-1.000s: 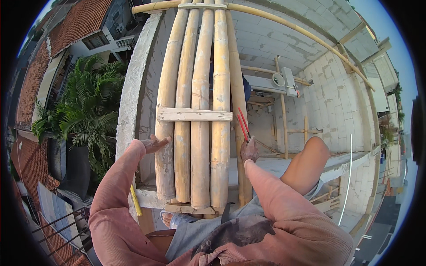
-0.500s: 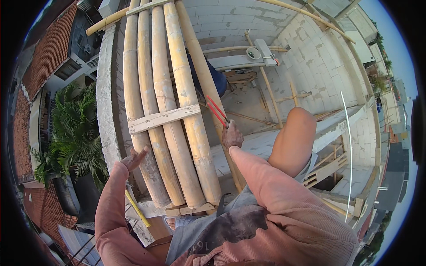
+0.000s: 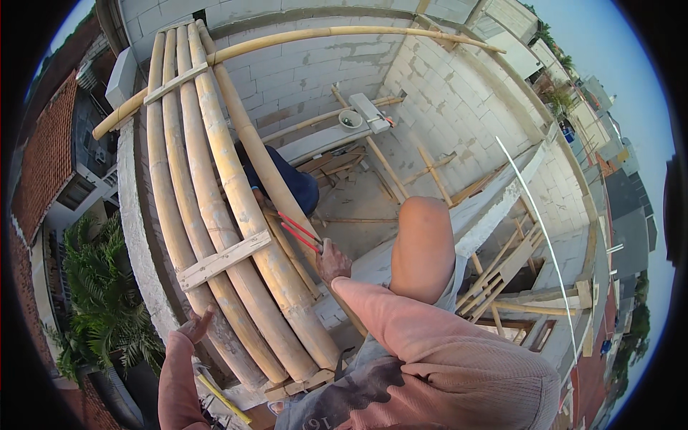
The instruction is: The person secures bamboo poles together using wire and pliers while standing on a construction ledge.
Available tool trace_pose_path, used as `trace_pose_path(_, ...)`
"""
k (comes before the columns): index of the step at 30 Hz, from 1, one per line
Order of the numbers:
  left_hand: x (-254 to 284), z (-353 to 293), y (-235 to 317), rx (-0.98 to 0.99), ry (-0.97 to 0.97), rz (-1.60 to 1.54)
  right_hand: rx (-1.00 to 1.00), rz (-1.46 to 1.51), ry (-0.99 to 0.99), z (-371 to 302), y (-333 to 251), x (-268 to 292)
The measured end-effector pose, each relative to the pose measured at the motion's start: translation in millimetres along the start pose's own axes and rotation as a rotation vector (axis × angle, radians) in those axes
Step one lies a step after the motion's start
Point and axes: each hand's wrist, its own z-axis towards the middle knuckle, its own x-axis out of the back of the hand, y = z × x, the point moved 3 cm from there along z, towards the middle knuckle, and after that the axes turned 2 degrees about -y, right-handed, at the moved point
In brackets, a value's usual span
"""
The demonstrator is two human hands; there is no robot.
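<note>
Bamboo poles (image 3: 215,215), four lashed side by side under a pale wooden crosspiece (image 3: 223,259), run from your lap up along the grey concrete wall top (image 3: 140,244). Your right hand (image 3: 332,261) has its fingers closed round red-handled pliers (image 3: 299,232), whose handles point up and left, just beside a thinner bamboo pole (image 3: 261,168). Your left hand (image 3: 195,327) rests against the outermost pole with fingers spread wide, holding nothing. Below, a person in dark blue (image 3: 297,183) crouches on the block-walled floor.
</note>
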Motion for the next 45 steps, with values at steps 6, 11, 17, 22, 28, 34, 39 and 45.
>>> trace_pose_path(6, 11, -14, 8, 0.144, 0.036, 0.227, 0.022, 0.011, 0.02, 3, 2, -4)
trace_pose_path(11, 58, -90, 84, 0.187, -0.114, 0.574, 0.033, -0.02, 0.032, 4, 0, -11)
trace_pose_path(17, 61, -221, 272, -1.277, 0.103, -0.12, 0.013, -0.033, 0.126, 10, 27, 3)
trace_pose_path(22, 41, -304, 291, -1.658, 0.009, -0.279, 0.015, -0.011, 0.015, 7, 2, -15)
trace_pose_path(28, 37, -313, 299, -1.683, -0.025, -0.337, 0.007, -0.018, 0.047, 6, 4, -8)
trace_pose_path(34, 36, -316, 303, -1.667, -0.026, -0.368, 0.027, -0.011, 0.072, 4, 2, -6)
trace_pose_path(39, 39, -316, 302, -1.624, 0.002, -0.387, 0.032, -0.01, 0.082, 3, 1, -5)
trace_pose_path(45, 46, -317, 302, -1.582, 0.041, -0.397, 0.006, -0.024, 0.048, 4, 1, -5)
